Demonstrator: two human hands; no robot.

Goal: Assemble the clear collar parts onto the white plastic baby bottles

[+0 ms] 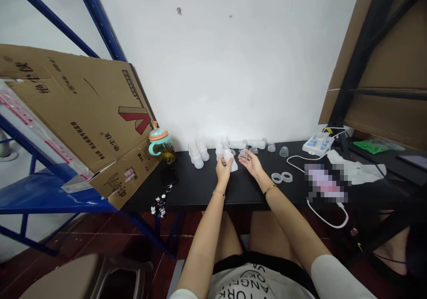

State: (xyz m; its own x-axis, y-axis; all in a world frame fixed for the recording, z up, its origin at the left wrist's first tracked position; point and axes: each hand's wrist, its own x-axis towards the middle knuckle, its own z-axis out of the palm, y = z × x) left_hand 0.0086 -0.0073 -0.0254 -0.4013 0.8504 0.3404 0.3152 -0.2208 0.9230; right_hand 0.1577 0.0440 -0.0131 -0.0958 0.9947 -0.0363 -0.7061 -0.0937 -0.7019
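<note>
Right at the edge of the black table, my left hand has its fingers closed around a frosted white bottle-shaped piece, and my right hand pinches a small clear plastic cap in its fingertips, the two hands almost touching. Just past them at 12 o'clock stands a row of frosted bottles. At 2 o'clock lie two translucent rings, with clear caps behind them. Around 10 o'clock there's a black phone, then a sippy cup with teal handles (amber liquid inside, by the look of it) beside a leaning cardboard box. Farther out at 2 o'clock sits a white control unit with a white cable.
</note>
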